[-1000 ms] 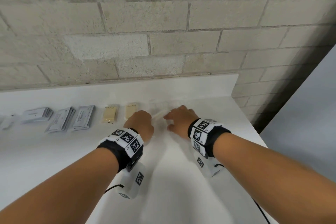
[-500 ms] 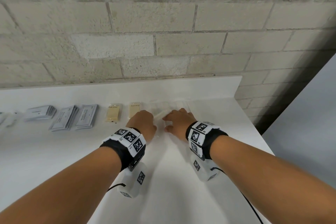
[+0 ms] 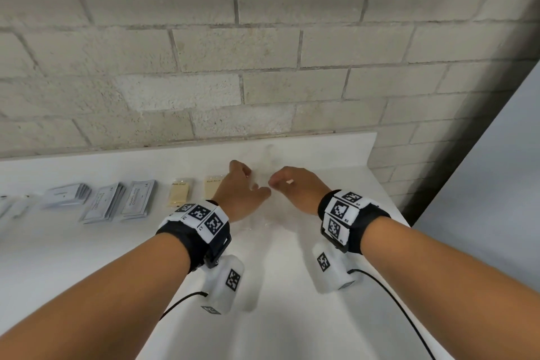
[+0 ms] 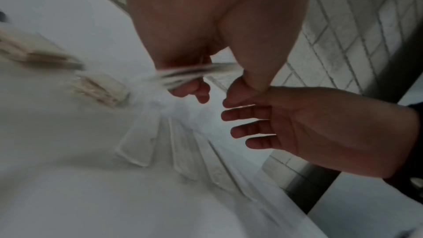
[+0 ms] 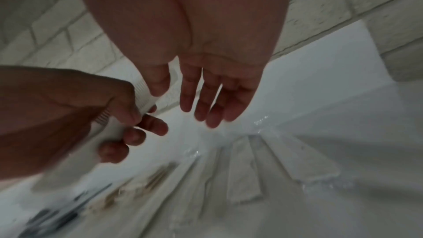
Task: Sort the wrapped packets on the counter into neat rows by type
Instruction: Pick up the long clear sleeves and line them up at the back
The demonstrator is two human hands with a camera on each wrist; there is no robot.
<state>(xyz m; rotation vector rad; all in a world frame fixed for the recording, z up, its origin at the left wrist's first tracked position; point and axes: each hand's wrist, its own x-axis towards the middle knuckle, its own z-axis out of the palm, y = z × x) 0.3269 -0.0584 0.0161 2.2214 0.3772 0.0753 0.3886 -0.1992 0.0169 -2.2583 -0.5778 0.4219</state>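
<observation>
Nearest us on the counter (image 3: 87, 257), our left hand (image 3: 238, 193) has lifted, pinching a clear wrapped packet (image 4: 194, 73); our right hand (image 3: 298, 188) hangs slack-fingered, holding nothing. Beyond, more clear packets (image 5: 286, 160) await rows; tan packets (image 3: 179, 193) and grey packets (image 3: 137, 199) lie sorted.

Grey printed packets (image 3: 117, 203) are laid in overlapping stacks at the left of the white counter (image 3: 306, 316), in a row along the wall side. To their right two tan packets (image 3: 178, 192) are set flat, side by side and apart — the second partly hidden. Clear packets (image 5: 281, 162) are spread flat and overlapping farther right, hard to make out against the white. One clear packet (image 4: 194, 74) with a ribbed edge is held off the counter — tilted.
</observation>
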